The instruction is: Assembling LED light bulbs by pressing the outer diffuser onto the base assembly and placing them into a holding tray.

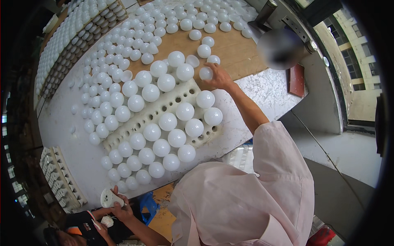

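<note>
My right hand (218, 77) reaches over the far side of the table, its fingers closed round a white dome-shaped bulb cover (206, 74). Low on the left, my left hand (122, 208) grips a white cone-shaped bulb housing (110, 198), whose flat face with dark spots shows. Between my hands lies a pale rack (152, 116) with rows of holes. Round white bulbs (161, 147) stand in rows along both its sides, and a strip of holes is bare between them. Beyond the rack, many loose covers (204, 51) are spread over brown cardboard (240, 57).
Tiered trays of white domes (67, 53) stand at the far left. A moulded tray stack (61, 180) sits at the near left table edge. Another person (88, 225) is close by, lower left. At right are a red-brown block (296, 80) and a metal cylinder (267, 11).
</note>
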Available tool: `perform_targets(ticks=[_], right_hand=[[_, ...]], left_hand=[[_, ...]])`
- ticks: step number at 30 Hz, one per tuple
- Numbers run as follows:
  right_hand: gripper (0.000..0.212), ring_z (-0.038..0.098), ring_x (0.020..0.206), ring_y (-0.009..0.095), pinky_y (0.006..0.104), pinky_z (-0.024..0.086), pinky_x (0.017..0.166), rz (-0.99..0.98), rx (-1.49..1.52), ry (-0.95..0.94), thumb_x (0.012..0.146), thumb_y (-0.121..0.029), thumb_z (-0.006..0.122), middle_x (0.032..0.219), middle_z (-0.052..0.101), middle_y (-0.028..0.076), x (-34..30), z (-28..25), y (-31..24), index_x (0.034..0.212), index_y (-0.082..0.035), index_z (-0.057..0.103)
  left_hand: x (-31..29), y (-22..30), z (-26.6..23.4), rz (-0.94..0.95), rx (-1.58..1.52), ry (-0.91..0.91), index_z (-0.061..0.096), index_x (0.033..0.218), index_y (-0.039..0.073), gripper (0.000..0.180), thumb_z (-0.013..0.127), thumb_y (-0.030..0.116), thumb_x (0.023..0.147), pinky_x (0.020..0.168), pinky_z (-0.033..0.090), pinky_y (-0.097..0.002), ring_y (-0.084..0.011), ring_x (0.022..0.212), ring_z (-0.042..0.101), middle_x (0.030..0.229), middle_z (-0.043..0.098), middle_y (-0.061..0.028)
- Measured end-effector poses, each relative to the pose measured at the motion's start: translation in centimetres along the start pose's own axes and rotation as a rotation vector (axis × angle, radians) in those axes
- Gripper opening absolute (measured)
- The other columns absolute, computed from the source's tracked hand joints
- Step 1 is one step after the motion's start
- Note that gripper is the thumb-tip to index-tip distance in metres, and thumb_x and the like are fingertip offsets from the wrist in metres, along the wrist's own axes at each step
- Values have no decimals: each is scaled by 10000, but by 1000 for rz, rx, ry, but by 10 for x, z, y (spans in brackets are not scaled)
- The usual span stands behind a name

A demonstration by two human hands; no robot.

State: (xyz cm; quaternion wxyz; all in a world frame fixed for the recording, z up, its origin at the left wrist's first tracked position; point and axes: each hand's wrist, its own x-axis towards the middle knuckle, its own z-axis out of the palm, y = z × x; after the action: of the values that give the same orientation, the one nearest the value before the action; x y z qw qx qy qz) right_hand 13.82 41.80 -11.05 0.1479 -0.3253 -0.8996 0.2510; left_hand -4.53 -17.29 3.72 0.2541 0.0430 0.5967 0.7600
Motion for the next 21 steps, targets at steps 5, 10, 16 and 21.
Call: perform_targets(ticks=[5,10,16,21], right_hand=[[845,614,911,252,348,569,710,275,1165,15,712,-195,737,1149,510,150,-70,-39,-4,1419,-73,290],[892,626,878,216,352,563,747,120,1238,-119,625,-193,813,1134,536,116,-131,-56,-66,1372,-79,338],[837,624,904,218,321,550,690,-22,1659,-318,633,-260,818,1133,559,133,-169,-36,-154,1312,-104,354],[876,627,907,226,307,546,655,-2,1884,-484,650,-350,837,1168,545,152,-182,-14,-204,1331,-117,338]], left_hand=[[4,-26,112,-47,189,-263,437,1207,-112,647,715,159,689,488,470,-233,-159,609,604,1086,623,-258],[11,-52,181,-111,257,-667,519,1085,-120,532,740,120,664,534,512,-258,-167,662,654,1005,653,-261],[2,-57,204,-186,277,-807,611,1055,-37,457,749,129,653,782,487,-293,-146,868,609,970,659,-90],[-5,-49,179,-215,269,-811,616,1044,-34,425,727,131,669,758,487,-293,-145,845,604,938,660,-76]])
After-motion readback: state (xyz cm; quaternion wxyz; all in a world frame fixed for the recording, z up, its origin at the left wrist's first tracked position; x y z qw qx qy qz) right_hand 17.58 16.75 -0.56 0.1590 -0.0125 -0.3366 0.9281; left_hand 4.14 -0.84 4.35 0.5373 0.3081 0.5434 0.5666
